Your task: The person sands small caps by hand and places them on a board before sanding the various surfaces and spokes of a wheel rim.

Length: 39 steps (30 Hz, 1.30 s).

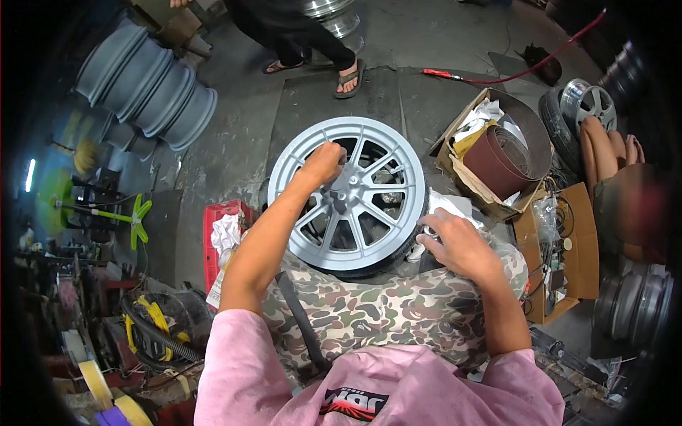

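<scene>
A silver-grey spoked wheel rim (350, 264) lies flat on a dark tyre (420, 245) in front of my knees. My left hand (325, 165) is closed over the upper left spokes, near the hub. Its fingers are bunched and point down, and anything they hold is hidden. Beside the rim's lower right edge hovers my right hand (460, 243), its thumb and forefinger apart. Small pale and metallic bits show behind those fingertips. Crumpled white paper (452, 204) lies just past that hand.
A carton with rolled brown sandpaper (501, 162) stands right, above an open cardboard box (579, 241). On the left are a red box (212, 245) and stacked grey rims (145, 89). A person in sandals (348, 78) stands ahead; a red hose (526, 77) crosses the floor.
</scene>
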Motion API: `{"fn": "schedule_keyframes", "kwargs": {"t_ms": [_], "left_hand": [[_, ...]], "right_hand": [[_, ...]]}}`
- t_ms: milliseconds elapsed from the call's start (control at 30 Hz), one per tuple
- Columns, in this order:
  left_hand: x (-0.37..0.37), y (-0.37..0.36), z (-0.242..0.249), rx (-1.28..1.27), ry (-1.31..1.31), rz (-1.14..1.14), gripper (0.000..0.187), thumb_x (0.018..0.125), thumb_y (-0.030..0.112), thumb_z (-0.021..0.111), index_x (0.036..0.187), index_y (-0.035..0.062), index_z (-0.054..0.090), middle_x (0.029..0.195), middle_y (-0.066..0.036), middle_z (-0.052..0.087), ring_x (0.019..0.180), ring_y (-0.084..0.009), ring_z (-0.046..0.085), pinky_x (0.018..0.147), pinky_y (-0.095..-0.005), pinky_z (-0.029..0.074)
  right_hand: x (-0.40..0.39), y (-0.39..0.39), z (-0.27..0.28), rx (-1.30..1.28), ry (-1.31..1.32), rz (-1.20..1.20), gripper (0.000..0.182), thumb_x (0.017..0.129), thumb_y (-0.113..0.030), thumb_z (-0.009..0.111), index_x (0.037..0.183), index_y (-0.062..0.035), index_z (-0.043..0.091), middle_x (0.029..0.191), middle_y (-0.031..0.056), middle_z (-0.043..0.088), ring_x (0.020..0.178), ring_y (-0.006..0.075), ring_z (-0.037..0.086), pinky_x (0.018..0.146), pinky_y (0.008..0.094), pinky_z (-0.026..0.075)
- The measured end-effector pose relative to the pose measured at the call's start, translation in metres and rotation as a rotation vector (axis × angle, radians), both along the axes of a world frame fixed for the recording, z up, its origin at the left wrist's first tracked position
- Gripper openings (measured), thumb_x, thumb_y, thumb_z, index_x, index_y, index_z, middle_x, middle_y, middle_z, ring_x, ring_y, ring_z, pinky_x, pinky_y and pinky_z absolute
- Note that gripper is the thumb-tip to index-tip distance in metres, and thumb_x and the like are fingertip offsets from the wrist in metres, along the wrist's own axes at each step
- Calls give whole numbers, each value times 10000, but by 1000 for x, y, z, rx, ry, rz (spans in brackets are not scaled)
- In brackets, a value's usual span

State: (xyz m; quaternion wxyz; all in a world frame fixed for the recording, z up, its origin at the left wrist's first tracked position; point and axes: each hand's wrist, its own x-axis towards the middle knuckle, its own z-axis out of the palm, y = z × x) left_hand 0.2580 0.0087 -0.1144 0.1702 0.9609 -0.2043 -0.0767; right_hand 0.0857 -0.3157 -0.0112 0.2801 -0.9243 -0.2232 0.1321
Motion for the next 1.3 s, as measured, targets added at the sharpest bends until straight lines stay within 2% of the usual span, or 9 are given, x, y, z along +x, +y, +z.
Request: {"fn": "schedule_keyframes", "kwargs": {"t_ms": [300, 500, 567, 667, 767, 900, 1033, 1200, 1300], "left_hand": [[-3, 0, -4, -12, -108, -89, 128, 755, 40, 633, 829, -32, 711, 818, -247, 691, 819, -417, 679, 759, -455, 545], [-5, -5, -4, 36, -39, 103, 121, 760, 19, 607, 816, -26, 704, 807, -242, 692, 813, -406, 686, 744, -457, 547], [-4, -3, 0, -43, -12, 24, 150, 750, 7, 593, 847, -24, 703, 834, -231, 700, 840, -392, 689, 765, -440, 548], [-7, -3, 14, -1, 39, -60, 173, 752, 6, 598, 886, -21, 705, 864, -217, 705, 869, -381, 686, 795, -433, 547], [-1, 6, -2, -3, -43, -145, 168, 763, 14, 624, 903, -19, 710, 895, -211, 703, 893, -379, 679, 817, -437, 541], [-3, 4, 6, -3, -43, -150, 163, 783, 45, 669, 924, -21, 716, 929, -214, 699, 902, -378, 674, 820, -432, 541], [-3, 3, 6, -30, -100, -179, 97, 757, 29, 653, 833, -18, 692, 882, -216, 704, 878, -392, 678, 805, -452, 543], [-5, -3, 0, 12, -60, 36, 96, 711, 61, 656, 748, -21, 689, 784, -251, 689, 804, -415, 690, 746, -458, 558], [-7, -7, -4, 6, -19, 137, 110, 712, 53, 645, 767, -27, 698, 801, -266, 689, 817, -413, 695, 764, -440, 560]], "right_hand": [[0, -1, 1, 40, -22, -10, 284, 913, -212, 656, 1088, 11, 652, 985, 218, 633, 922, 423, 641, 832, 488, 508], [0, 0, 2, 29, -22, -3, 286, 910, -205, 656, 1087, 19, 650, 986, 224, 632, 919, 426, 637, 831, 490, 506], [0, 1, 2, 26, -18, -1, 286, 910, -204, 657, 1088, 19, 650, 987, 225, 632, 919, 427, 636, 831, 491, 505], [0, 1, 5, 17, 16, -11, 287, 919, -208, 651, 1107, 8, 645, 1007, 219, 626, 940, 428, 625, 842, 493, 495], [1, 1, 5, 11, 34, -15, 287, 930, -214, 644, 1124, -2, 640, 1022, 213, 620, 958, 429, 614, 852, 493, 484], [0, -2, 3, 30, 21, -4, 284, 931, -216, 641, 1117, -2, 641, 1013, 214, 621, 953, 431, 613, 847, 492, 483], [-1, -4, 1, 46, -25, -7, 264, 914, -207, 650, 1062, 11, 636, 981, 222, 623, 915, 434, 634, 828, 496, 504], [0, -5, 0, 47, -32, -8, 263, 918, -214, 648, 1061, 6, 638, 999, 225, 621, 926, 433, 634, 829, 499, 504], [-1, -4, 0, 36, -29, -13, 273, 922, -223, 643, 1072, 5, 637, 1011, 224, 620, 938, 433, 631, 838, 500, 502]]}}
